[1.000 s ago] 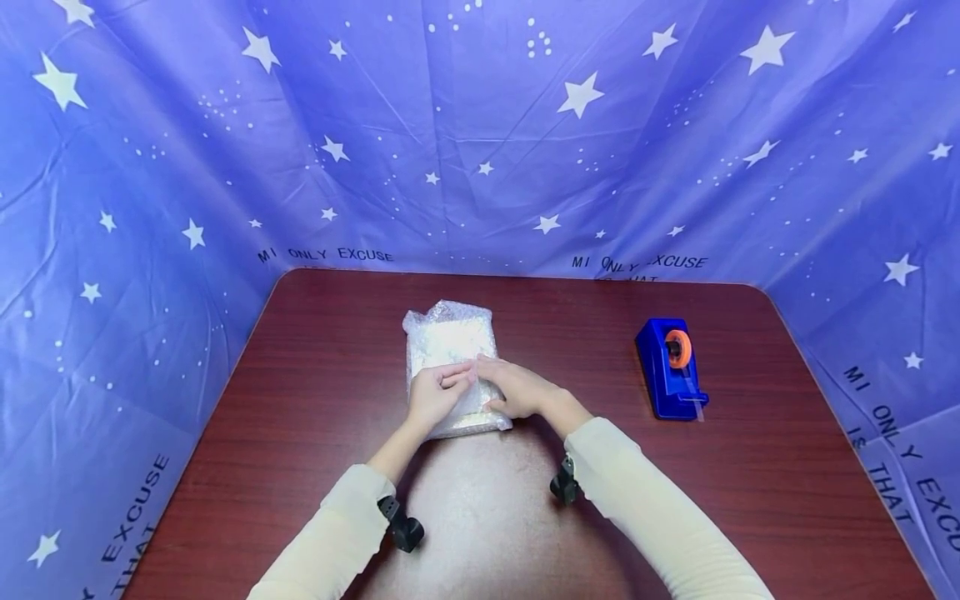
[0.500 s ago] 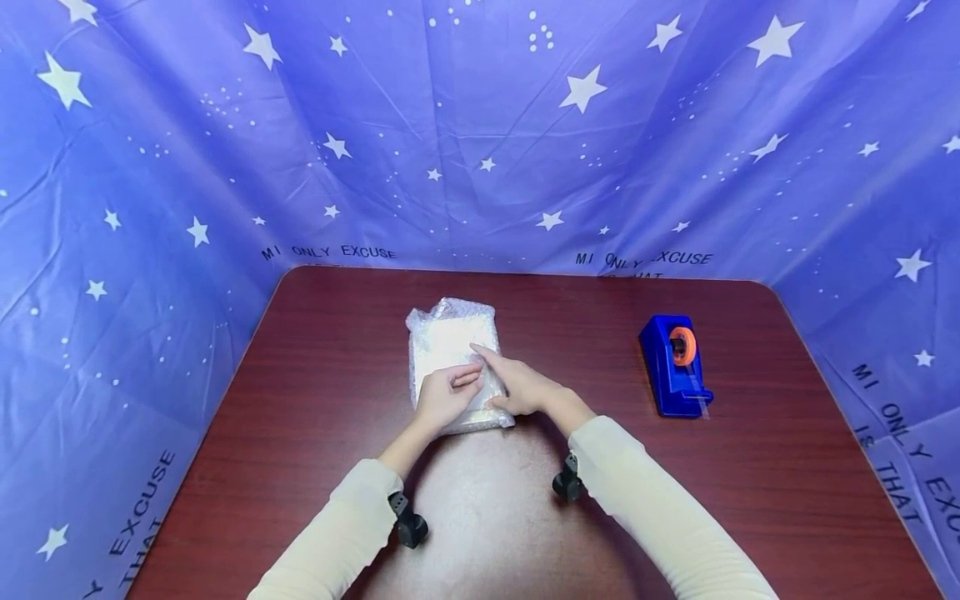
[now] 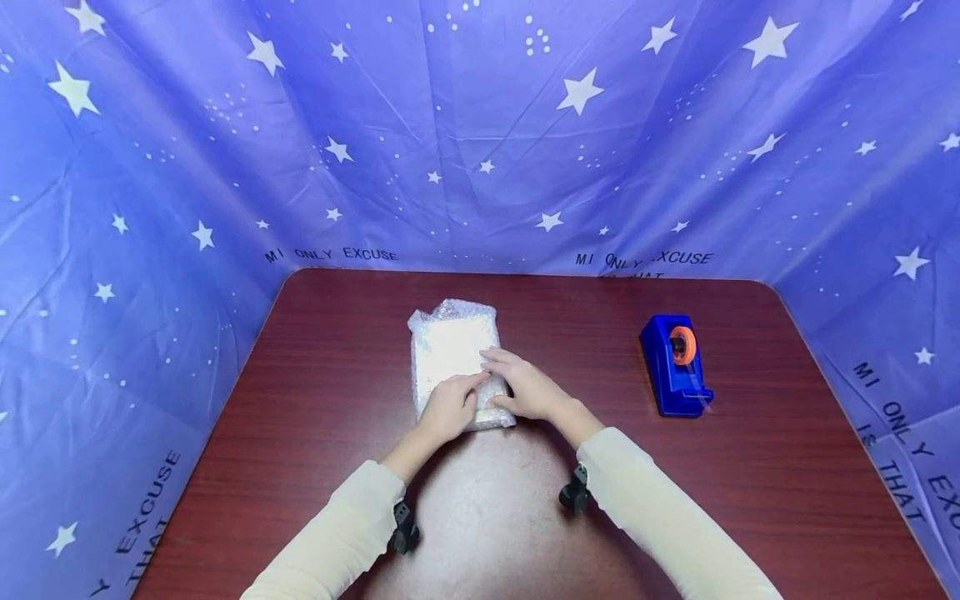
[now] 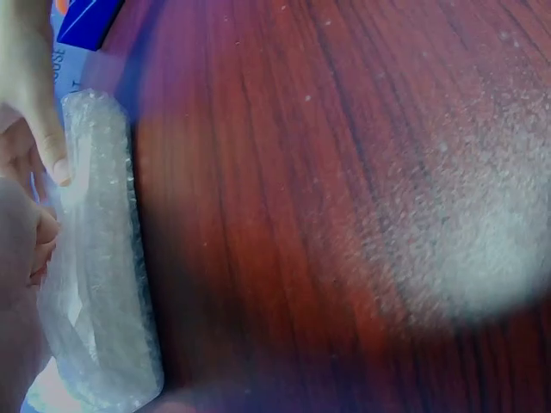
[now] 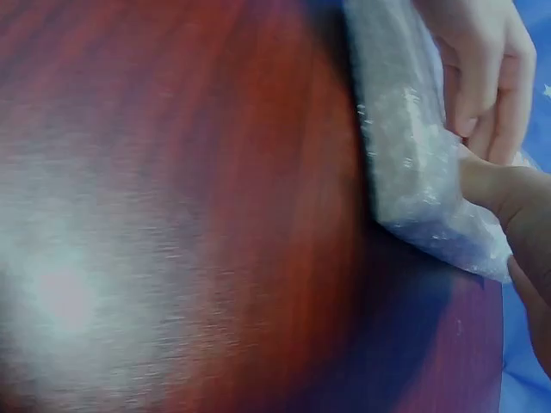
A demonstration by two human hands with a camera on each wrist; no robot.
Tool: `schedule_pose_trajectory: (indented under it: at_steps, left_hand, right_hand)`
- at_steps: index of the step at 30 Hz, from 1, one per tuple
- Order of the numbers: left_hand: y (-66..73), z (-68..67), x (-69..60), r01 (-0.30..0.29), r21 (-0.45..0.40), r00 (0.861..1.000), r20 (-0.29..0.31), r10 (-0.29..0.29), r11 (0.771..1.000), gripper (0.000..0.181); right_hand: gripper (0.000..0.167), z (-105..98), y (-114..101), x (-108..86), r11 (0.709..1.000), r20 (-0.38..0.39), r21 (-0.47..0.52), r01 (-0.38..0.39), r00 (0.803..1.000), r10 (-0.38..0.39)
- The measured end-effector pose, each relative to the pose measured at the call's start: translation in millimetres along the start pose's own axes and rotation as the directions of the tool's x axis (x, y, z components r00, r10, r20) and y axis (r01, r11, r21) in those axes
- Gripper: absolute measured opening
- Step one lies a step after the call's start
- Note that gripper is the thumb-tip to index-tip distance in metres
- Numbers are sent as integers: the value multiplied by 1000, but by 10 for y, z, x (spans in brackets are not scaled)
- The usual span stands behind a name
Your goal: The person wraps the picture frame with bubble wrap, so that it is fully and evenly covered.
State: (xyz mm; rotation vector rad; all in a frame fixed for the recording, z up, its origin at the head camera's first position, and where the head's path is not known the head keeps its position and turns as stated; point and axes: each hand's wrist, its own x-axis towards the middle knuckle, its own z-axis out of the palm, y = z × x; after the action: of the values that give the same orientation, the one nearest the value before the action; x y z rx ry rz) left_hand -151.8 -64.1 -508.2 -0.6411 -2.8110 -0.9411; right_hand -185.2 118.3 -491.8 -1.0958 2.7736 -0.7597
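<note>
A flat packet in clear bubble wrap (image 3: 450,346) lies on the table, its wrap loose and crumpled at the far edge. On its near part rests my left hand (image 3: 448,408), fingers loosely bent, fingertips meeting those of my right hand. My right hand (image 3: 528,390) lies over the packet's right edge with fingers extended and thumb near the lower right corner. The left wrist view shows the side of the bubble wrap (image 4: 108,258) with the right thumb touching its top. In the right wrist view the left fingers rest on the wrap (image 5: 405,155).
A blue tape dispenser (image 3: 671,375) with an orange-cored roll stands at the right of the dark red wooden table (image 3: 315,375); a strip of tape hangs from its front. Behind and beside the table hangs a blue curtain (image 3: 450,125) with white stars.
My left fingers have moved from a pinched pose to lying flatter on the packet, slightly nearer its right edge. My right fingers have shifted slightly, with several now lying together on the wrap.
</note>
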Motion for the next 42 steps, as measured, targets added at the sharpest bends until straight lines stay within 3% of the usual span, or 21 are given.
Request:
schedule_pose_trajectory:
  at_steps: [3, 5, 9, 11, 13, 16, 19, 23, 30, 36, 42]
  left_hand:
    - [11, -11, 9, 5, -12, 1000, 16, -5, 1000, 41]
    - [8, -29, 21, 43, -75, 999, 17, -42, 996, 40]
    - [-68, -113, 38, 145, -298, 989, 32, -142, 943, 32]
    - [-147, -197, 20, 146, -338, 989, 30, -145, 930, 28]
    - [-256, -298, -16, 102, -276, 995, 49, -92, 956, 28]
    - [-420, -462, -60, -6, -62, 992, 123, 13, 998, 38]
    - [-547, -581, -46, -91, 125, 966, 252, 58, 988, 61]
    - [-658, -634, 2, -144, 272, 932, 359, 39, 951, 85]
    - [-674, -636, 58, -159, 388, 899, 438, -30, 908, 97]
    - [-569, -656, 142, -158, 424, 894, 444, -53, 892, 98]
    - [-561, -647, 119, -130, 435, 881, 463, -98, 891, 97]
  right_hand:
    - [54, 31, -30, -75, 999, -21, -45, -31, 999, 30]
    - [54, 60, -47, -119, 997, -21, -59, -55, 998, 54]
    - [51, 96, -75, -160, 994, -6, -70, -82, 997, 81]
    - [51, 95, -82, -157, 995, 0, -74, -73, 997, 73]
    - [50, 78, -89, -149, 995, 6, -78, -56, 998, 57]
    - [50, 59, -77, -135, 995, 6, -83, -46, 999, 47]
    - [50, 49, -59, -136, 995, -5, -84, -56, 998, 56]
    - [51, 72, -51, -148, 994, 8, -73, -79, 997, 79]
    - [51, 91, -65, -154, 994, 18, -59, -92, 995, 93]
    - [51, 40, -104, -122, 991, 1, -69, -110, 994, 111]
    - [53, 55, -152, -154, 994, 21, -73, -78, 997, 79]
